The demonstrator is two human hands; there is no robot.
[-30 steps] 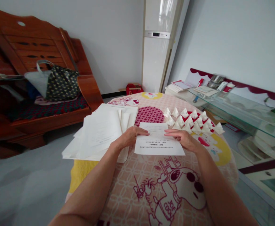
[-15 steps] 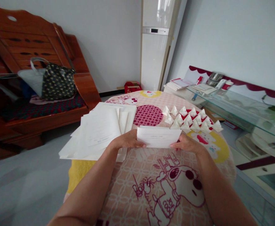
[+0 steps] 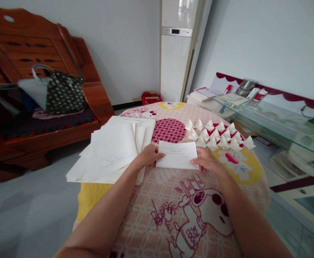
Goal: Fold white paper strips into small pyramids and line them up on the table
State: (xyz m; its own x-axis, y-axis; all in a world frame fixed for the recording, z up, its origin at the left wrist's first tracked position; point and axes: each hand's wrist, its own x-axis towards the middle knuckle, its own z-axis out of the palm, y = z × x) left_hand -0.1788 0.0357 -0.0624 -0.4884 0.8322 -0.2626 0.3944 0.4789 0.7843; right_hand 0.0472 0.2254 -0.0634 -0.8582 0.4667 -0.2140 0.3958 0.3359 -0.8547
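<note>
Folding paper (image 3: 177, 154), seemingly, the left hand (image 3: 149, 155) and right hand (image 3: 208, 159) pinch its side edges, the next crease likely needing careful alignment.

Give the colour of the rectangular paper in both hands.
The rectangular paper is white with faint print, clearest in the head view.

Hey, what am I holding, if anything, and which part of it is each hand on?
A white printed paper: your left hand grips its left edge, and your right hand grips its right edge.
</note>
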